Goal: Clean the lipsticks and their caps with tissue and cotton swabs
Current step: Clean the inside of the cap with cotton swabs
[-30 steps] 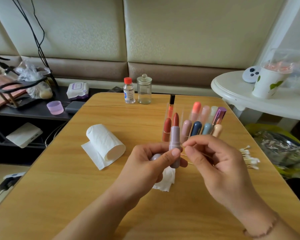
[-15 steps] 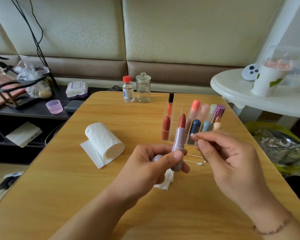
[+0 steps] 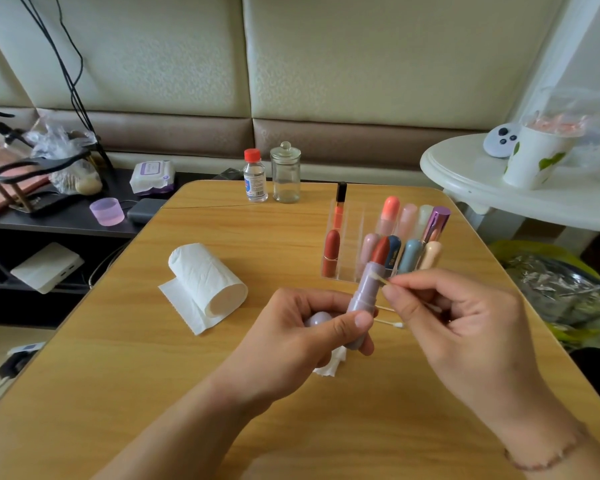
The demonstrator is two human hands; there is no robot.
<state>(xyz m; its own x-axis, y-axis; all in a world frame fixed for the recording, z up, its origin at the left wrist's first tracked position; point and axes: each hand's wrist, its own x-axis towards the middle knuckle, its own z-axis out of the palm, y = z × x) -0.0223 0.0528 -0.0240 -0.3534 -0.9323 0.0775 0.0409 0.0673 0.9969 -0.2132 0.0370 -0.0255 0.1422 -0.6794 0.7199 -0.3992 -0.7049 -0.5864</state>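
Note:
My left hand (image 3: 312,336) grips an uncapped lilac lipstick (image 3: 367,292) with a red-brown bullet, tilted to the right. Its lilac cap (image 3: 317,319) sits in the same palm, and a crumpled tissue piece (image 3: 330,365) pokes out below the hand. My right hand (image 3: 465,336) pinches a cotton swab (image 3: 378,278) whose tip touches the upper part of the tube, just under the bullet. Two more swabs (image 3: 390,323) lie on the table between my hands. A clear organiser (image 3: 347,258) behind them holds several capped lipsticks. A tissue roll (image 3: 207,284) lies at the left.
A red-capped small bottle (image 3: 255,176) and a lidded glass jar (image 3: 285,174) stand at the wooden table's (image 3: 153,358) far edge. A white round side table (image 3: 499,202) with a paper cup stands at the right. A dark shelf with wipes and clutter lies at the left.
My right hand has brought a cotton swab up from the table to the lipstick tube. My left hand has tilted the lipstick further right.

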